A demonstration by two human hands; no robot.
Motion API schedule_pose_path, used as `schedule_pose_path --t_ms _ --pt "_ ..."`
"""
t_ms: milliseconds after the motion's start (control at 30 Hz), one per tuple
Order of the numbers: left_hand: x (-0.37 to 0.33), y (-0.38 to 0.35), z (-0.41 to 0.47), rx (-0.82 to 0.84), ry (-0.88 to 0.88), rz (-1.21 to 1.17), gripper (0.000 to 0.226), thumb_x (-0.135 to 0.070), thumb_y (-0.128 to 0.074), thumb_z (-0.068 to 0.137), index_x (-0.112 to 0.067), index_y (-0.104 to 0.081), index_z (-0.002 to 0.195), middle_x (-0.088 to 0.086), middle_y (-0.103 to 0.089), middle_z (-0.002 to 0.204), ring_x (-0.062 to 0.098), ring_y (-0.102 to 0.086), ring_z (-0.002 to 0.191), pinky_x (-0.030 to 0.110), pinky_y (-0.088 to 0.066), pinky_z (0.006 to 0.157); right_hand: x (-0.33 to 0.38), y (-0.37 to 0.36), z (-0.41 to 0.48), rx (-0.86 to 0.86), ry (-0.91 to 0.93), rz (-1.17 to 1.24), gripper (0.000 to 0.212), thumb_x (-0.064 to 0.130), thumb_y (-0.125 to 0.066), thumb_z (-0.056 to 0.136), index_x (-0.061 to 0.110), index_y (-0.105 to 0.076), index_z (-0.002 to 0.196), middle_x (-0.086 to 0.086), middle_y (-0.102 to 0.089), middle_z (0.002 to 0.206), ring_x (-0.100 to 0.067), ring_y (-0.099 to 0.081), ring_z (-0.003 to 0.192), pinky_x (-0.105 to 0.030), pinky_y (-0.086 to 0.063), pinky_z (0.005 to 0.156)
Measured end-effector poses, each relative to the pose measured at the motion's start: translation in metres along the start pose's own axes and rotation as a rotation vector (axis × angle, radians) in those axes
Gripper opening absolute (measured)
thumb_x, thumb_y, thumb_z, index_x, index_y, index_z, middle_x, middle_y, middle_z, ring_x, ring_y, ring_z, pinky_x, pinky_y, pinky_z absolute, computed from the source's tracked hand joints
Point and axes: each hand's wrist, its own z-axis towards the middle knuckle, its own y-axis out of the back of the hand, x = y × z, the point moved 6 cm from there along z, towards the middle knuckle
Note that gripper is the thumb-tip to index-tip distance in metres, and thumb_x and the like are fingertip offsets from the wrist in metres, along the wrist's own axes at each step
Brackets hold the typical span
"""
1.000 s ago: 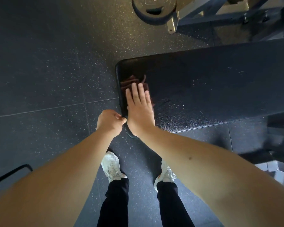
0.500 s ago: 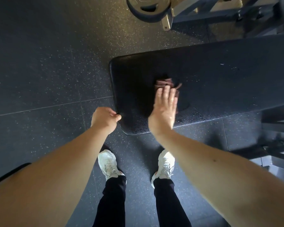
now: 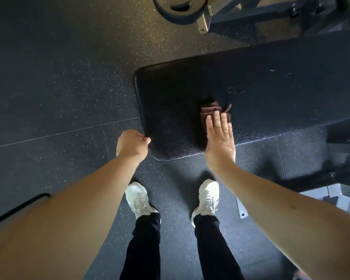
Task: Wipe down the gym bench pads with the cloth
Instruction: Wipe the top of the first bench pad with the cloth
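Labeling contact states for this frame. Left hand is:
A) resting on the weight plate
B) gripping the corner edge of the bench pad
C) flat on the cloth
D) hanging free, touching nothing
B: the left hand curls around the near corner edge of the bench pad with its thumb against the rim, while the right hand is the one pressing flat on the cloth.

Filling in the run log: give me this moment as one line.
phase: wipe | right hand: pressed flat on cloth | cloth: on pad, toward near edge | left hand: grips pad corner
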Motion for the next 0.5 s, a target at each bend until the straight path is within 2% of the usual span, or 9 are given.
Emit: schedule_pose_path --t_ms 67,133,233,300,400,467,500 --pt "-0.002 -0.002 0.0 -0.012 -0.002 0.021 0.017 -0.029 -0.072 0.094 -0.015 -0.074 0.104 0.011 -0.076 0.094 0.031 -0.072 0.093 0.038 -0.057 0.08 0.008 0.0 -0.004 -0.068 -0.097 0.048 0.089 -0.007 -0.054 0.082 0.009 -0.021 0.162 -0.014 -0.005 0.171 -0.034 0.003 0.158 -0.044 0.003 0.128" --pt "0.0 -0.002 0.0 -0.028 0.003 0.035 0.02 -0.029 -0.07 0.095 -0.015 -0.073 0.108 0.01 -0.075 0.098 0.03 -0.07 0.095 0.033 -0.051 0.075 0.04 -0.006 -0.011 -0.119 -0.099 0.063 0.093 -0.011 -0.055 0.077 0.008 -0.022 0.161 -0.017 -0.006 0.17 -0.038 0.001 0.157 -0.047 0.001 0.128" --pt "0.002 -0.002 -0.003 -0.05 -0.023 0.02 0.019 -0.029 -0.068 0.095 -0.013 -0.072 0.105 0.009 -0.074 0.094 0.03 -0.069 0.091 0.03 -0.045 0.07 0.111 -0.027 -0.037 0.018 0.121 0.045 0.098 -0.004 -0.06 0.084 0.012 -0.005 0.163 -0.014 0.011 0.17 -0.035 0.015 0.156 -0.047 0.006 0.128" --pt "0.003 -0.003 -0.009 -0.076 -0.09 0.026 0.016 -0.025 -0.062 0.095 -0.013 -0.073 0.097 0.006 -0.073 0.086 0.029 -0.069 0.085 0.031 -0.045 0.067 0.134 -0.036 -0.052 0.084 0.216 0.057 0.089 0.004 -0.055 0.092 0.012 -0.003 0.163 -0.013 0.014 0.17 -0.033 0.019 0.156 -0.047 0.008 0.127" --pt "0.002 0.005 -0.02 -0.179 -0.233 -0.003 0.012 -0.021 -0.064 0.095 -0.02 -0.069 0.105 -0.003 -0.071 0.094 0.021 -0.068 0.085 0.035 -0.055 0.074 0.118 -0.037 -0.055 0.082 0.318 0.076 0.089 0.002 -0.055 0.09 0.013 -0.007 0.164 -0.008 0.009 0.172 -0.027 0.018 0.156 -0.045 0.008 0.128" --pt "-0.005 0.005 -0.027 -0.255 -0.435 0.117 0.024 -0.02 -0.07 0.092 -0.021 -0.066 0.116 -0.002 -0.065 0.107 0.021 -0.065 0.092 0.042 -0.056 0.075 0.081 -0.031 -0.053 0.083 0.343 0.051 0.099 -0.005 -0.058 0.083 0.017 -0.007 0.164 -0.003 0.009 0.172 -0.023 0.019 0.156 -0.044 0.006 0.128" --pt "-0.011 0.002 -0.032 -0.277 -0.532 0.199 0.03 -0.019 -0.074 0.089 -0.019 -0.066 0.118 0.001 -0.062 0.111 0.024 -0.062 0.097 0.047 -0.056 0.076 0.054 -0.025 -0.049 0.07 0.286 0.043 0.102 -0.008 -0.059 0.079 0.018 -0.008 0.164 -0.002 0.009 0.172 -0.022 0.02 0.156 -0.043 0.005 0.128"
